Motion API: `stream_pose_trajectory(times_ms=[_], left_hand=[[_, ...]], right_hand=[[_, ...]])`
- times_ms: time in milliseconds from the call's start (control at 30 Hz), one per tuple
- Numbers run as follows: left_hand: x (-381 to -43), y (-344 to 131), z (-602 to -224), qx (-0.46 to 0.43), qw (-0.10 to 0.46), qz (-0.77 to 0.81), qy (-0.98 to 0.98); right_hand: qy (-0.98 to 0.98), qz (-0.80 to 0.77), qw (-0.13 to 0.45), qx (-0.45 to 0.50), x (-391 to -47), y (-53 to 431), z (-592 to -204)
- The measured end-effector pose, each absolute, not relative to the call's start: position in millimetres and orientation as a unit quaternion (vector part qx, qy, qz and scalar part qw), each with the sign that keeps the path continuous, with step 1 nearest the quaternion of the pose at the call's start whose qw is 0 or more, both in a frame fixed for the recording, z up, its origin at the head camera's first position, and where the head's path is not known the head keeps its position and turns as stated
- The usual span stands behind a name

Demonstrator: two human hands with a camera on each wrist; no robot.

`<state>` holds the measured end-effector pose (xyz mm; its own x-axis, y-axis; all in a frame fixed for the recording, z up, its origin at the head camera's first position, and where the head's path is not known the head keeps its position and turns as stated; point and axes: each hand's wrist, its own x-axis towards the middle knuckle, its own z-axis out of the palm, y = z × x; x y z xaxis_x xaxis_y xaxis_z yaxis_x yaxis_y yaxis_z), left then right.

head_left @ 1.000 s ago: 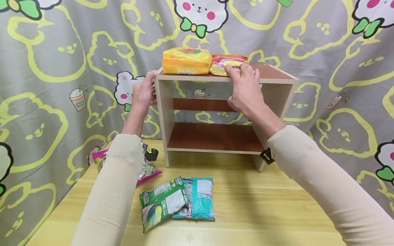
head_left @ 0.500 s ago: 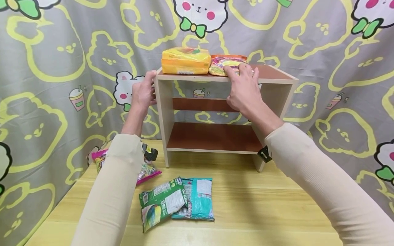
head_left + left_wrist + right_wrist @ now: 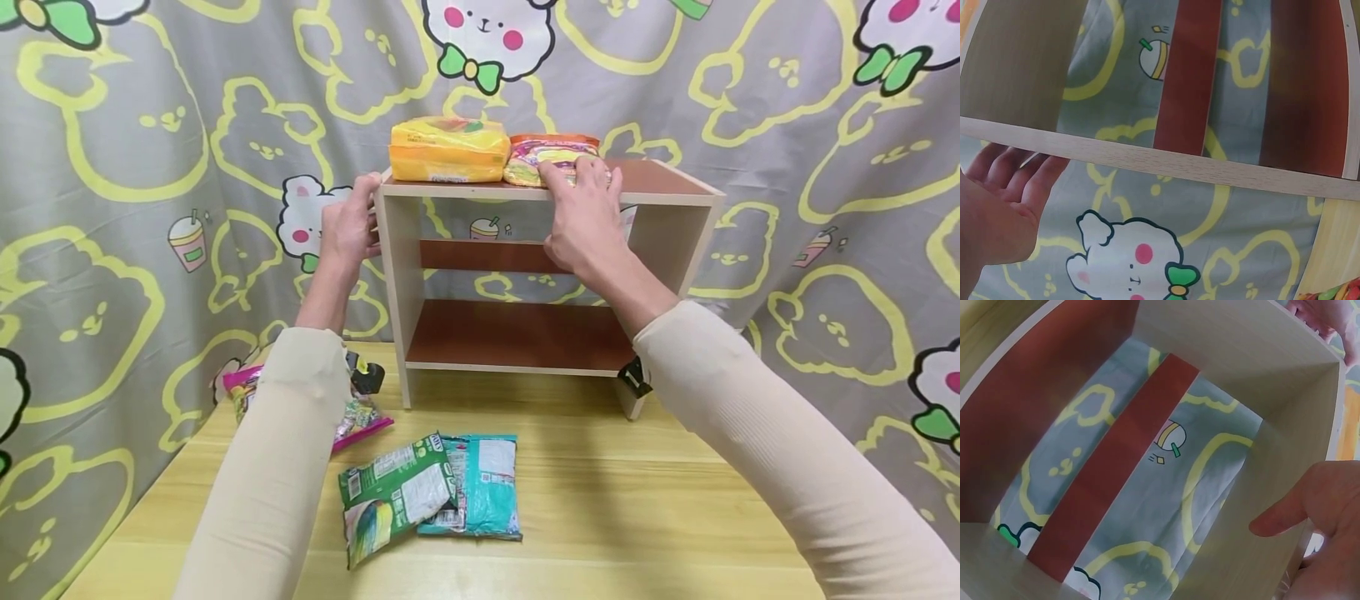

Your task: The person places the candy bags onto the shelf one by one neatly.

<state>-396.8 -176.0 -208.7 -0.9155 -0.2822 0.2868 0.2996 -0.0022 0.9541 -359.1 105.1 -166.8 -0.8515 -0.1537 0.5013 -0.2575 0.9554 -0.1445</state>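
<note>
A small wooden shelf [image 3: 395, 275] with brown boards stands on the table. My left hand [image 3: 348, 225] touches the outside of its left panel near the top corner; the left wrist view shows the fingers [image 3: 1044, 178] reaching behind the panel's edge. On the top board, a shiny orange and purple packet [image 3: 531, 152] lies against a plump yellow pack [image 3: 448, 150]. My right hand [image 3: 588, 221] has its fingertips spread on the packet's right front, covering part of it. In the right wrist view, its thumb [image 3: 1279, 519] extends below the top board's front edge.
On the table [image 3: 600, 500], a green packet [image 3: 401, 492] overlaps a teal packet [image 3: 491, 487] in front of the shelf. A clear pink-edged bag [image 3: 363, 423] of small wrapped pieces lies left, partly behind the left sleeve. A patterned curtain [image 3: 247, 167] hangs behind.
My right hand has shifted slightly left, and the orange and purple packet and yellow pack have slid left with it toward the corner. My left hand stays at the shelf's side.
</note>
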Motion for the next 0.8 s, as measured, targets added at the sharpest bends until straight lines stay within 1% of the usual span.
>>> stream_pose_trajectory(times_ms=[333, 567, 800], left_hand=[[-398, -176, -210, -0.007, 0.209, -0.708, -0.674], [-398, -176, -210, -0.002, 0.212, -0.694, -0.689], [-397, -176, -209, 0.0, 0.211, -0.69, -0.693]], right_hand=[[-0.955, 0.105, 0.251, 0.115, -358, 105, -169], [-0.948, 0.093, 0.276, 0.131, -361, 109, -175], [-0.938, 0.116, 0.292, 0.146, -361, 111, -178]])
